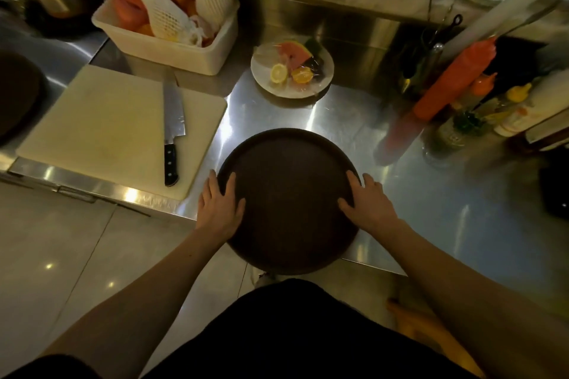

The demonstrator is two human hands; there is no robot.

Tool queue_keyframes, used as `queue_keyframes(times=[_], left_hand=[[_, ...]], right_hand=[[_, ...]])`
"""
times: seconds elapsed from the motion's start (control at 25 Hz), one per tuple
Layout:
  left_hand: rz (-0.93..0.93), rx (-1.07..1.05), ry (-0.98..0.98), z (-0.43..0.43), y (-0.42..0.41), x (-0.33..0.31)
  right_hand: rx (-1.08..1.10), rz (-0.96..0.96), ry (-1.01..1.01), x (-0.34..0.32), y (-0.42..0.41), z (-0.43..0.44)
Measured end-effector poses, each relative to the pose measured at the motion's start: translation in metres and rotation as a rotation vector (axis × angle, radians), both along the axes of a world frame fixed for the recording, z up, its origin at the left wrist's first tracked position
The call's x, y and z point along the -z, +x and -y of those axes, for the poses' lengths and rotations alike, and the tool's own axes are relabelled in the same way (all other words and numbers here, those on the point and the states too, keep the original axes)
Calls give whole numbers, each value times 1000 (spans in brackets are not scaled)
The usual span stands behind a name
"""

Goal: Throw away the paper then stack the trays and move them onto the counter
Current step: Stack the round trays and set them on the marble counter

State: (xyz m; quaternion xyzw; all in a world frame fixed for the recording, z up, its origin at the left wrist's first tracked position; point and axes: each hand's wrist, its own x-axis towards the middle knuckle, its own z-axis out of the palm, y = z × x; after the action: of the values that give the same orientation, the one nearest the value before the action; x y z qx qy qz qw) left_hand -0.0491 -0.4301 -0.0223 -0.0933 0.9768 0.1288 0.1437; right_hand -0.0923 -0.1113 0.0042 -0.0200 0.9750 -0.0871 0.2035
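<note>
We've got both hands on the round brown tray (291, 200), which sits at the near edge of the steel tabletop (431, 194) w/ its front lip hanging past the edge toward us. Left hand (220, 209) clamps the left rim, right hand (368, 203) the right rim; fingers (351, 183) curl over the lip, thumbs on the tray face, so both are gripping the tray. Two-sided hold makes sense: wide, flat thing, easier to keep level. Can't tell if it's one tray or a stack; no paper visible on it.

Left of it, well apart, a cutting board (101, 129) w/ a chef's knife (172, 129) lying on it, handle toward us. Another dark round shape (15, 95) shows at far left, maybe a 2nd tray. Further back, a plate of cut fruit (292, 69) stands straight ahead, prob. the limit for pushing fwd. Bottles (455, 83) crowd the right; a fruit bin (166, 24) is behind the board.
</note>
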Motion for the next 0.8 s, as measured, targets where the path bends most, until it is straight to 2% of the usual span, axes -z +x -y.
queue_keyframes(times=[0.36, 0.6, 0.72, 0.8], left_hand=[[46, -23, 198, 20, -15, 8], [82, -81, 214, 19, -20, 8], [109, -106, 192, 15, -22, 11], [122, -128, 180, 12, -24, 12]], right_hand=[[220, 100, -133, 14, 7, 26], [301, -17, -77, 17, 8, 16], [289, 46, -84, 21, 6, 11], [293, 115, -161, 23, 5, 9]])
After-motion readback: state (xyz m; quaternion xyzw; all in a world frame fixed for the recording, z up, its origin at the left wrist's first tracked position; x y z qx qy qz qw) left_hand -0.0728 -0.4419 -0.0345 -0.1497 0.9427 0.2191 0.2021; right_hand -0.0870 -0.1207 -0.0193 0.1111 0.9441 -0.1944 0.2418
